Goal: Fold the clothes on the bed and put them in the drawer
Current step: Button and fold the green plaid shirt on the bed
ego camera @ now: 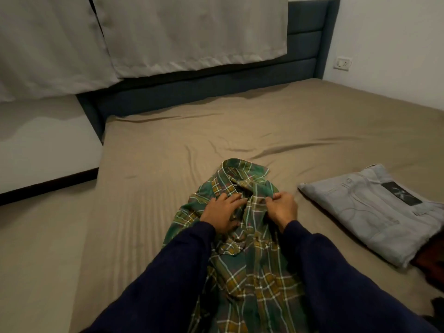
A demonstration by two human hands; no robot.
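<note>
A green and yellow plaid shirt [249,265] lies crumpled lengthwise on the tan bed sheet [168,145], collar pointing away from me. My left hand [222,211] rests flat on the shirt's upper left part, fingers spread and straight. My right hand [282,206] pinches a fold of the plaid fabric near the collar between thumb and fingers. Both arms wear dark blue sleeves. To the right, a folded pair of light grey jeans [374,212] with a black label lies on the sheet. No drawer is visible.
A dark blue padded headboard [305,46] runs along the far side, partly covered by a grey curtain [120,34]. A dark red garment [430,258] and something black [437,306] peek in at the right edge. A wall socket [343,63] sits far right.
</note>
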